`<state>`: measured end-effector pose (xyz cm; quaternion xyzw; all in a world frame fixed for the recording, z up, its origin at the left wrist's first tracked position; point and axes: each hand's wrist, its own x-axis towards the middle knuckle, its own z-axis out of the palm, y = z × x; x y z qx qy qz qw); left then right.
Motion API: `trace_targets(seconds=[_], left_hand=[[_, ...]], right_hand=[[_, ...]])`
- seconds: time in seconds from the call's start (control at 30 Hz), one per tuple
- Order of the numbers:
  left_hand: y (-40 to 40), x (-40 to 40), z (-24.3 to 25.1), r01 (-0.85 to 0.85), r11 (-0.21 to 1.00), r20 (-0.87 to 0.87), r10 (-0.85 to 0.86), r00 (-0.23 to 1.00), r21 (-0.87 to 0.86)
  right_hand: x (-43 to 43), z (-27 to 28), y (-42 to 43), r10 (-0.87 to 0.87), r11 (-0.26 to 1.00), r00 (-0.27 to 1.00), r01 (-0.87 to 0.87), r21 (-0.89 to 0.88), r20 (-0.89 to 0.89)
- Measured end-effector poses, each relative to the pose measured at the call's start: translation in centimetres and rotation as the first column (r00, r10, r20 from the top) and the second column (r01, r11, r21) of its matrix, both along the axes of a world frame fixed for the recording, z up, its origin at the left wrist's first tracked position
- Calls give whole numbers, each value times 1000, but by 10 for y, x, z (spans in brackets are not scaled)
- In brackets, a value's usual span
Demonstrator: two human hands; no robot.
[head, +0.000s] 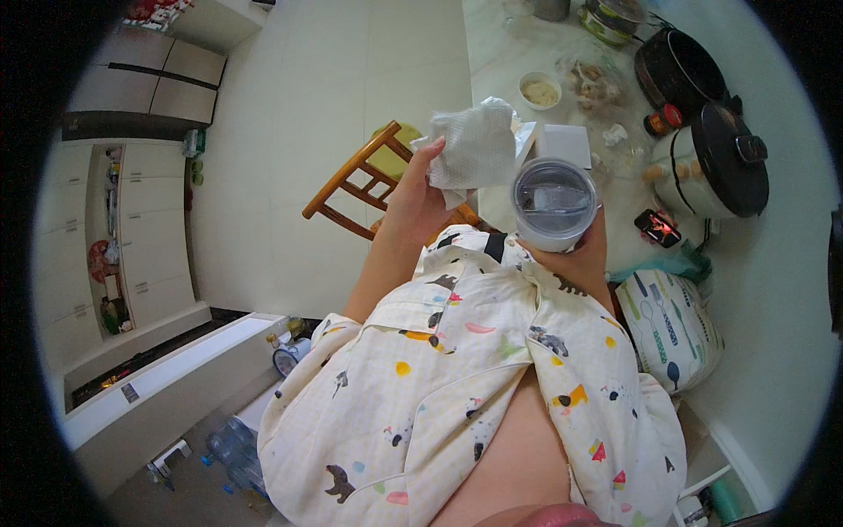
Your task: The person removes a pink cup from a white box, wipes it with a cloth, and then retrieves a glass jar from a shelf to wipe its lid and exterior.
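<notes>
My left hand (421, 197) holds a white textured cloth or paper towel (475, 148), pinched under the thumb and spread over the fingers. In my right hand (583, 253) is a tumbler with a clear plastic lid (554, 197), gripped around its pale side, with the lid facing up. The cloth and the tumbler are apart, the cloth farther left and higher in view. A white box (565, 145) lies on the marble-look table (497, 59) just beyond the tumbler, with silvery wrapping (525, 141) beside it.
A wooden chair (355, 178) stands left of the table. On the table are a bowl of pale food (540, 90), plastic bags (596, 82), a red-lidded jar (663, 120), a black pot (678, 69), a rice cooker (714, 161) and a phone (657, 228). A patterned bag (668, 329) sits at the right.
</notes>
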<state>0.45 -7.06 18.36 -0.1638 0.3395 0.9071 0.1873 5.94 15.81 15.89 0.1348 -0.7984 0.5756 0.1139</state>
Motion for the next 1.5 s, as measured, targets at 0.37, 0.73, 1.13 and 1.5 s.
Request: trace_targets(seconds=[0.37,0.73,1.13,1.5], left_hand=[[12,3,11,329,939,-48,-335,941,-100],[17,-5,-10,298,901,-55,-331,942,-314],[42,0,-50,306,893,-13,-328,945,-329],[58,-3,-70,420,864,-8,-440,898,-276]], right_hand=[[14,-21,43,350,878,859,-163,-450,373],[25,-25,45,288,829,850,8,-559,440],[19,23,40,197,891,798,97,-444,569],[20,25,42,293,903,840,-86,-421,456]])
